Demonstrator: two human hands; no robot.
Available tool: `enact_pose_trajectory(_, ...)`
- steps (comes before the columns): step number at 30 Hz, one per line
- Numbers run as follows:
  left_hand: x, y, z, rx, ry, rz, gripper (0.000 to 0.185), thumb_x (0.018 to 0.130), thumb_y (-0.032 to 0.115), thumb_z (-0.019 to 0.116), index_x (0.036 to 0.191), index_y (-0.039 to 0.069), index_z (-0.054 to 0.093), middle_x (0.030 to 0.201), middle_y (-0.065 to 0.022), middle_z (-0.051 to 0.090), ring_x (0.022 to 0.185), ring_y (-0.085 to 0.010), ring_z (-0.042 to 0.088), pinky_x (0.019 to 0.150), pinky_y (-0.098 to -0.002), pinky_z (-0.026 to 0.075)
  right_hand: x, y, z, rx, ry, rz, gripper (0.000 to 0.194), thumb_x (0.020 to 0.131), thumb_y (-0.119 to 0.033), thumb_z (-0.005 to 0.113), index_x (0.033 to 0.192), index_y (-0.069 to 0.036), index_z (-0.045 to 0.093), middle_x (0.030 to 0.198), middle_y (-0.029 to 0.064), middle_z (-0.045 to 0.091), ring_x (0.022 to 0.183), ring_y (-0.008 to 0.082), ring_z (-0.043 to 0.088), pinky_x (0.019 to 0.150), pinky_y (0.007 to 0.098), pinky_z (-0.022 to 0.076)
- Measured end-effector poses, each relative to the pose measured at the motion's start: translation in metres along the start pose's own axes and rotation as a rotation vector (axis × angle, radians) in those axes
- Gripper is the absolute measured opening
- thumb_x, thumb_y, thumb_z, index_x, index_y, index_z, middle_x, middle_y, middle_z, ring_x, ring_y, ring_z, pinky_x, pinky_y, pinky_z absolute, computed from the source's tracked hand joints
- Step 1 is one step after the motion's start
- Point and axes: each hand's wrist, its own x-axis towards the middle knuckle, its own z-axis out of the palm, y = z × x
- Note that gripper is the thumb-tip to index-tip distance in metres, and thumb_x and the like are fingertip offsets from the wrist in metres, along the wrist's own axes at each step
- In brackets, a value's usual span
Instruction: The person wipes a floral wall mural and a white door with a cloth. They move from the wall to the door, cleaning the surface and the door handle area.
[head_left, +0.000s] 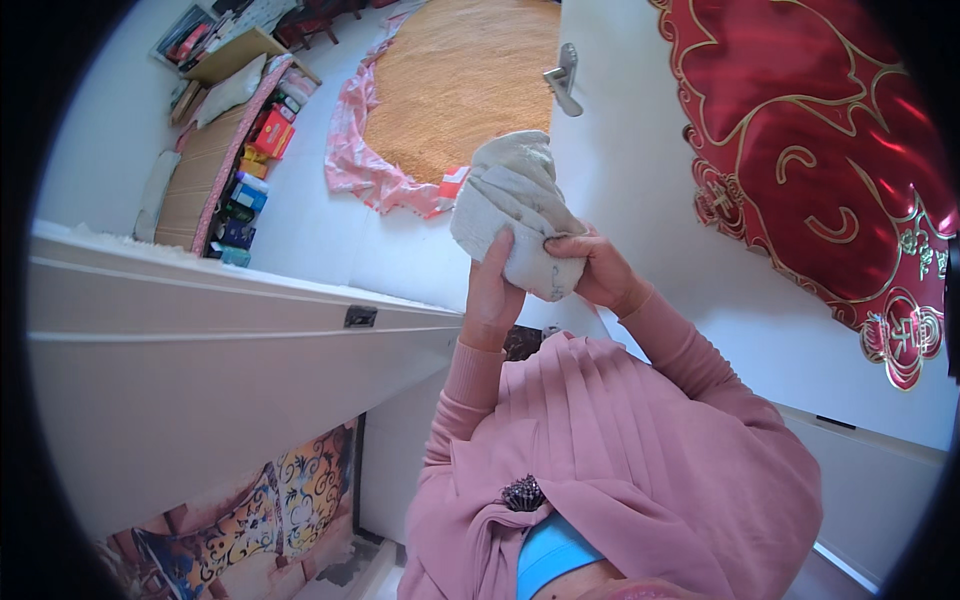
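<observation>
A crumpled, folded pale cloth (514, 202) is held up in front of my body, just left of a white door. My left hand (495, 289) grips its lower left side, the thumb lying on top of the fabric. At its lower right edge, my right hand (600, 266) pinches the cloth between thumb and fingers. Some of the fingers are hidden behind the fabric. The cloth looks greyish white, with creases and a small dark marking near the bottom.
The white door (637, 187) has a metal handle (566, 79) and a red and gold decoration (817, 142). Beyond the doorway, orange-yellow grain (465, 75) lies spread on a pink sheet (349, 150). Boxes (274, 135) line a bed (202, 165). A door frame (225, 292) stands left.
</observation>
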Motion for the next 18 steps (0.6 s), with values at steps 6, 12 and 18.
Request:
enact_pose_trajectory(6,0.055,-0.013,0.030,-0.034,0.158,0.173,0.055,0.100,0.023,0.057,0.146,0.002,0.035,0.139,-0.0127,0.050,0.128,-0.0254,0.051,0.108,-0.0421,0.044,-0.011,-0.030,-0.029,-0.419,0.225,-0.241,0.053,0.093,-0.013,0.062,0.141,0.000,0.043,0.132,0.0118,0.056,0.118,0.0204,0.056,0.101,0.0340,0.0448)
enact_pose_trajectory(12,0.135,-0.053,0.035,0.415,0.243,0.438,0.040,0.102,0.024,0.058,0.133,-0.001,0.054,0.127,-0.0100,0.061,0.111,-0.0188,0.059,0.095,-0.0349,0.048,-0.014,-0.062,-0.059,-0.745,0.566,-0.435,0.040,0.097,-0.012,0.055,0.136,-0.003,0.052,0.135,0.0084,0.057,0.119,0.0199,0.056,0.099,0.0335,0.0446)
enact_pose_trajectory(18,0.205,-0.170,0.075,0.775,-0.263,0.322,0.078,0.084,0.000,0.064,0.151,-0.003,0.025,0.154,-0.0236,0.034,0.144,-0.0383,0.031,0.119,-0.0396,0.023,-0.009,-0.081,-0.067,-0.773,0.848,-0.595,0.029,0.097,-0.010,0.053,0.124,-0.001,0.061,0.120,0.0086,0.065,0.108,0.0173,0.061,0.093,0.0319,0.0465)
